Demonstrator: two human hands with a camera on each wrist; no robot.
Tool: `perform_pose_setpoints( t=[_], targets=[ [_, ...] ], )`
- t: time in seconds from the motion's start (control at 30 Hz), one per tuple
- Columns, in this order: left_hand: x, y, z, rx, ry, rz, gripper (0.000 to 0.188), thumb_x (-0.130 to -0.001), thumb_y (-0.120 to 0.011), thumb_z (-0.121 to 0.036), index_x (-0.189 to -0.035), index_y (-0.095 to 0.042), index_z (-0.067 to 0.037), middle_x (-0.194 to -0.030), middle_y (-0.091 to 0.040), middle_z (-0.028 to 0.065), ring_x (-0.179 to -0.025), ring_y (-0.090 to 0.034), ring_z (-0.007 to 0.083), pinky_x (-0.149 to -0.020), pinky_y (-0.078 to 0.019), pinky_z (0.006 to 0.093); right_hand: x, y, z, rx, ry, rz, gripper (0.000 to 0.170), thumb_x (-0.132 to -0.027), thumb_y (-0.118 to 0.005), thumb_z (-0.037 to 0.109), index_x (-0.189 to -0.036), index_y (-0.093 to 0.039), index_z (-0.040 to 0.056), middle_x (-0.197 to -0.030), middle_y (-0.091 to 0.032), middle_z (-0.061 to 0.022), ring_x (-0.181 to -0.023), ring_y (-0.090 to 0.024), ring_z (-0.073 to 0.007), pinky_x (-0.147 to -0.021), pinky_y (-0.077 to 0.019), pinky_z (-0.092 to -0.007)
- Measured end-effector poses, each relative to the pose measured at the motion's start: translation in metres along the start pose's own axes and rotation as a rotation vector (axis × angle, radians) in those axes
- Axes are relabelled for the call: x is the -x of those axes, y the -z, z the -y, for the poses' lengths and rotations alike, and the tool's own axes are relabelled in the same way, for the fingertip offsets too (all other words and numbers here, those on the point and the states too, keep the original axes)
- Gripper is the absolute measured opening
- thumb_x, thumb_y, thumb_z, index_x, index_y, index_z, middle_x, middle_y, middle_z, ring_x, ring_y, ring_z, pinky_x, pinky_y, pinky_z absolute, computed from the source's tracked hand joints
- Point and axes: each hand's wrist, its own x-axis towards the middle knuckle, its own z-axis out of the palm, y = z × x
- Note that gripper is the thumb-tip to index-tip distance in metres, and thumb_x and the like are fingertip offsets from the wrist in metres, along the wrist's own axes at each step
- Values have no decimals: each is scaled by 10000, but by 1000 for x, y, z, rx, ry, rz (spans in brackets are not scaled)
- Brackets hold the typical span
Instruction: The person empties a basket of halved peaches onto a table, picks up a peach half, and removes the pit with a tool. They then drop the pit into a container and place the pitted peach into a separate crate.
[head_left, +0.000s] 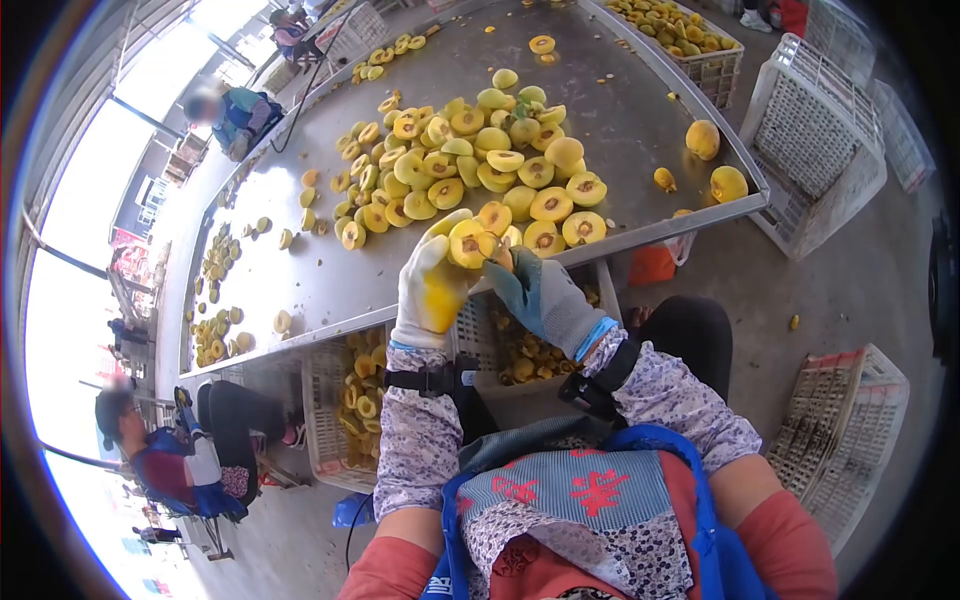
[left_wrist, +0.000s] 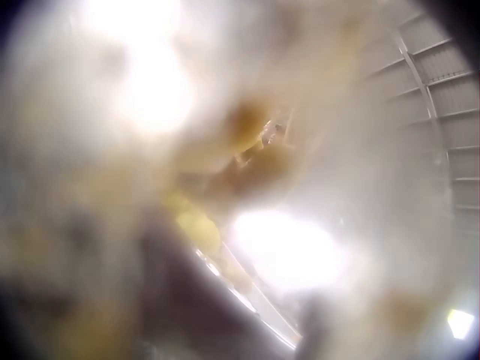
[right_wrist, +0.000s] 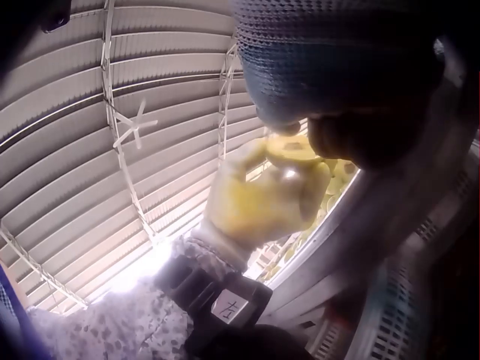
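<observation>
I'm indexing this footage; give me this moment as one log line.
left hand: holds fruit half; right hand: close by, grip unclear; metal table: bears heap of mostly halved fruit; crate: below table edge, contains fruit

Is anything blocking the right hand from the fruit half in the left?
Nothing visible does. The left hand holds the fruit half, cut face showing, with the right hand close beside it. A small brownish item at the right hand is too unclear to name. The fruit pile lies beyond.
</observation>
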Motion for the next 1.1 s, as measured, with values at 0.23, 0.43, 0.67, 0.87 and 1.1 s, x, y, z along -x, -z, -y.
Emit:
perform_pose_setpoints(
  t=[0.23,0.43,0.67,0.87,1.1],
  targets=[
    [6,-23,-30,-125,189,-202,282,-854,-658,-122,-1121,-641,-35,-997,-726,107,-888,-714,214,-792,-561,309,3,-18,-9,-99,-80,135,476,-982,-549,461,-1024,-632,-6,-831,-669,-246,-800,-663,-379,-704,-501,-448],
    [9,-28,-17,-124,-24,-276,404,-814,-638,-20,-1214,-596,10,-969,-713,112,-875,-682,174,-768,-543,275,7,-23,-10,-107,-112,187,521,-973,-536,515,-1003,-620,1,-872,-649,-278,-856,-629,-453,-733,-494,-488],
    [11,-35,-15,-272,43,-263,337,-778,-648,-43,-1109,-607,6,-925,-676,148,-861,-669,310,-765,-529,341,13,-48,-28,-195,-111,138,515,-997,-505,472,-1045,-616,-28,-834,-646,-270,-843,-631,-453,-684,-493,-502],
    [14,-46,-23,55,265,-348,268,-767,-659,-104,-1018,-622,-20,-894,-661,138,-898,-635,341,-823,-501,397,17,-47,-17,-355,-173,173,492,-1014,-477,427,-1014,-632,-40,-822,-638,-278,-855,-636,-451,-725,-504,-465],
    [12,-28,-24,801,649,-242,328,-1025,-469,-328,-993,-614,-35,-859,-670,121,-717,-651,223,-655,-548,327,18,-24,-3,-388,-81,325,551,-1026,-456,484,-983,-640,-33,-748,-644,-72,-706,-616,-120,-640,-507,-281]
  ],
)
